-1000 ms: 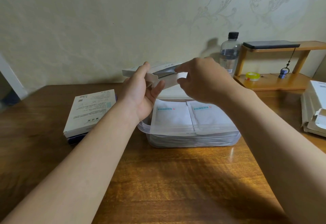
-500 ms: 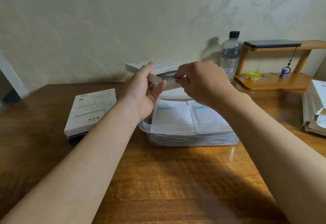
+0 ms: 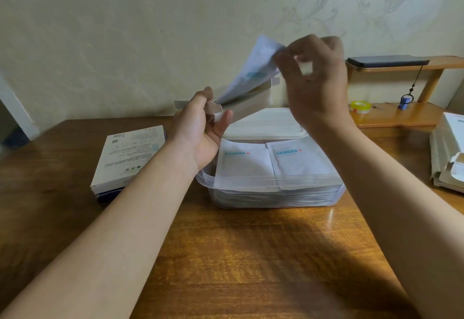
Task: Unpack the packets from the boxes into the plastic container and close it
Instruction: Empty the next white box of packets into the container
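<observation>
White, thin paper packet [image 3: 251,72] stands half out of the slim cardboard box [image 3: 251,104], above the clear plastic container [image 3: 272,181]. The right hand [image 3: 316,81] pinches its top corner; the left hand [image 3: 202,130] grips the box's end. Blurred, perhaps several packets: likely light and floppy, best held by an edge.
</observation>
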Demonstrator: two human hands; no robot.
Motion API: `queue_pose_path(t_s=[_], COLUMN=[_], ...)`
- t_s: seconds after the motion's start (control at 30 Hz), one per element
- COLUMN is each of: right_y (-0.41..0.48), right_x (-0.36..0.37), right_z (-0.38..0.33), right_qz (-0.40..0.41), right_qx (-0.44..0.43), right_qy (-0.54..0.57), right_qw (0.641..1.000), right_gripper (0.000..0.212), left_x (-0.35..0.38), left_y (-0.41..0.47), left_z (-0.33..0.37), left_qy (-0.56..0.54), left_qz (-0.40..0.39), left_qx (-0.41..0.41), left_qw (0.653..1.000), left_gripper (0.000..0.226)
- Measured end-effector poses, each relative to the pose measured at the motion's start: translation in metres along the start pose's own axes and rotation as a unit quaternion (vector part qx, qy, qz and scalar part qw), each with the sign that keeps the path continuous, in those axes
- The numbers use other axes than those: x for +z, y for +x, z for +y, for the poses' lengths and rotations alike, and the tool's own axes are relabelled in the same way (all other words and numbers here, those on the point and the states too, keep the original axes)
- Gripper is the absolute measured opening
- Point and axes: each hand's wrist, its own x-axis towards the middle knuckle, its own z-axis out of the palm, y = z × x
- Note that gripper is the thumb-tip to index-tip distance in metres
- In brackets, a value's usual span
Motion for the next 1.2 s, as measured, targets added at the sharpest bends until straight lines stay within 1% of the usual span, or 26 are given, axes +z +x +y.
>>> queue_pose_path(t_s=[0.03,0.13,0.23,0.33,0.37,0.43,0.47,0.63,0.77,0.87,0.93,1.1,1.2], right_y=[0.002,0.01,0.02,0.026,0.026,0.024,0.024,0.023,0.021,0.018,0.014,0.004,-0.003], right_x=[-0.002,-0.009,-0.017,-0.023,-0.024,-0.024,-0.025,-0.027,-0.026,-0.023,-0.021,-0.016,-0.01], right_z=[0.0,0.004,0.009,0.012,0.01,0.009,0.009,0.016,0.023,0.03,0.035,0.036,0.034], right_qz=[0.019,0.069,0.096,0.083,0.075,0.053,0.051,0.054,-0.01,-0.073,-0.11,-0.202,-0.253], right_qx=[0.0,-0.015,0.025,0.072,0.093,0.147,0.164,0.195,0.213,0.199,0.192,0.179,0.193], right_qy=[0.012,0.041,0.099,0.126,0.153,0.232,0.255,0.28,0.261,0.185,0.141,0.104,0.107], right_qw=[1.0,0.997,0.99,0.986,0.981,0.96,0.951,0.938,0.941,0.959,0.965,0.957,0.942], right_gripper=[0.008,0.013,0.018,0.021,0.021,0.021,0.022,0.025,0.023,0.023,0.025,0.025,0.024], left_x=[0.0,0.0,0.0,0.001,0.001,0.001,0.0,0.001,0.0,-0.001,-0.001,-0.001,-0.001], left_y=[0.0,0.001,0.0,-0.003,-0.003,-0.004,-0.004,-0.005,-0.007,-0.004,-0.003,-0.004,-0.005], left_z=[0.0,0.0,-0.001,-0.002,-0.001,-0.001,-0.001,0.0,-0.001,-0.001,-0.001,-0.001,-0.001], left_qy=[0.001,0.006,0.015,0.009,0.008,0.008,0.007,-0.008,-0.018,-0.009,-0.009,-0.021,-0.02], left_qz=[0.001,0.003,0.004,0.006,0.006,0.004,0.003,0.002,-0.01,0.009,0.019,0.018,0.012], left_qx=[-0.001,0.004,0.015,0.022,0.023,0.022,0.022,0.026,0.028,0.031,0.035,0.039,0.042], left_qw=[1.0,1.0,1.0,1.0,1.0,1.0,1.0,1.0,0.999,0.999,0.999,0.999,0.999], left_gripper=[0.02,0.02,0.023,0.022,0.021,0.018,0.017,0.016,0.019,0.031,0.031,0.022,0.02])
